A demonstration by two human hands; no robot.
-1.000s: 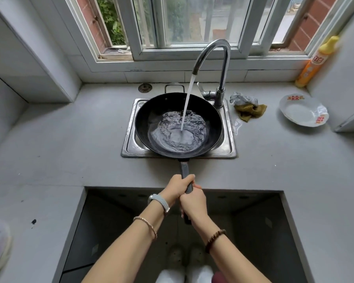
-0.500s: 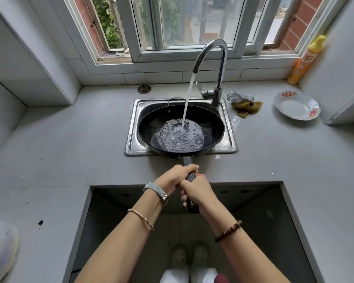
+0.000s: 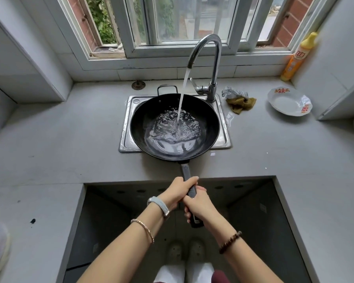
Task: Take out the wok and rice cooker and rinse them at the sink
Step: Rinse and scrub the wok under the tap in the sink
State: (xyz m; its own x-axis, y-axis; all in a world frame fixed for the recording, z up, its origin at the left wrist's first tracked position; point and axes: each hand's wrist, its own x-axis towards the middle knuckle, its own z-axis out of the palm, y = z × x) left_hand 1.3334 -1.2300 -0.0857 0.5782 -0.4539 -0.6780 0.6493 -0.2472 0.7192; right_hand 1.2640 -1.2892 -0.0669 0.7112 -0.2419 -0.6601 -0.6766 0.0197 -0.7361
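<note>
A black wok (image 3: pixel 204 121) sits over the steel sink (image 3: pixel 127 127), its long handle pointing toward me. Water runs from the chrome faucet (image 3: pixel 212 56) into the wok and pools in its bottom. My left hand (image 3: pixel 177 190) grips the handle nearer the pan. My right hand (image 3: pixel 198 204) grips the handle just behind it, closer to the end. No rice cooker is in view.
A grey counter (image 3: pixel 59 144) surrounds the sink, with a rectangular opening (image 3: pixel 243 211) below my arms. Right of the faucet lie a scrubber and olive cloth (image 3: pixel 240 102), a white dish (image 3: pixel 288 102) and a yellow detergent bottle (image 3: pixel 294 60). The window sill runs behind.
The wok has tilted and shifted in the sink while the water keeps running; the pooled water has sloshed toward the near side. Both hands keep their grip on the handle.
</note>
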